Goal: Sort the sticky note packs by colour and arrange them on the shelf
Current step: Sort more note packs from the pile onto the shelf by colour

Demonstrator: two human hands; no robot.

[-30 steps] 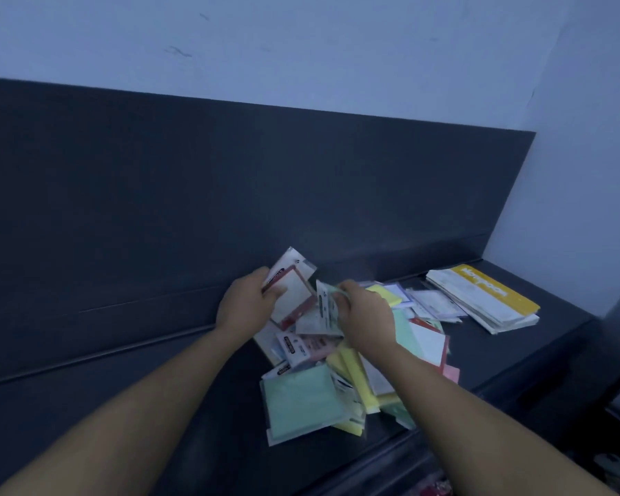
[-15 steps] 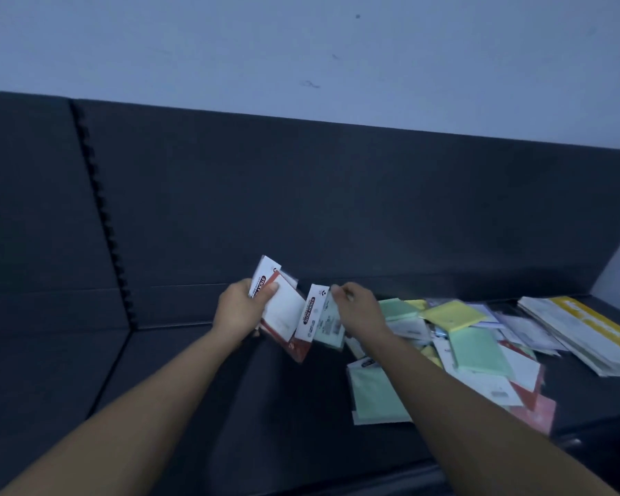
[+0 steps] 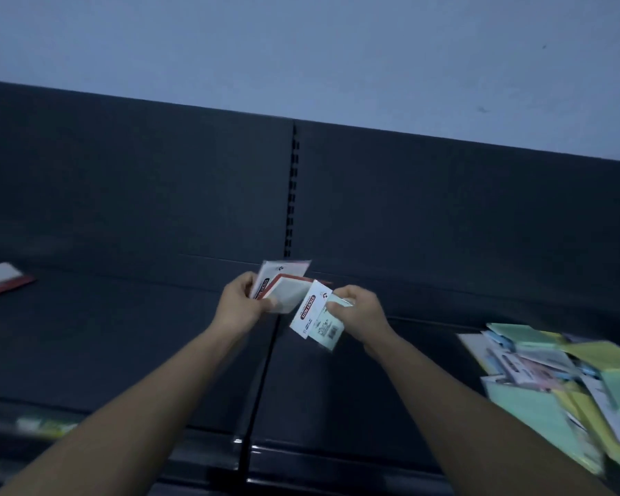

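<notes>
My left hand grips a small fan of red-edged sticky note packs above the dark shelf. Beside it my right hand pinches two more packs, one white with a "STICKY NOTE" label and one pale green with a barcode. Both hands hover near the joint between two shelf sections. At the far right lies the loose pile of packs, mostly green, yellow and white, with some pink.
A red and white pack lies on the shelf at the far left. A slotted upright divides the dark back panel. The shelf's front edge runs along the bottom. Something yellow-green shows blurred at the lower left.
My view has swung left, so the pile now sits at the far right. Both hands carried their packs leftward to the shelf joint, and the red pack at the far left came into view.
</notes>
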